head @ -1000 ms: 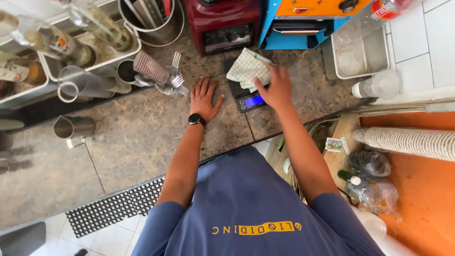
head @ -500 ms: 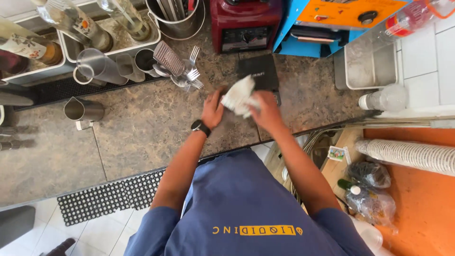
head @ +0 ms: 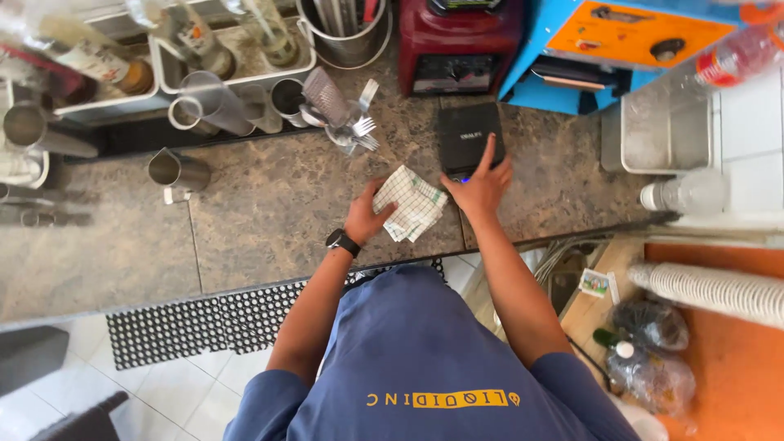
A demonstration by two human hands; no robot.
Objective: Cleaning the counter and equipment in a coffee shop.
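Wiping-down step: left hand (head: 367,216) grips checked cloth (head: 412,204) bunched on stone counter (head: 261,212), right hand (head: 482,184) open, forefinger on black scale (head: 469,135); next likely needs a button press.

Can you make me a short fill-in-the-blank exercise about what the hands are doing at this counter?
1. The left hand holds a checked ____.
2. The right hand has a finger on the small black ____ on the counter.
3. The wrist with the watch is the ____ one.

Missing words: cloth; scale; left
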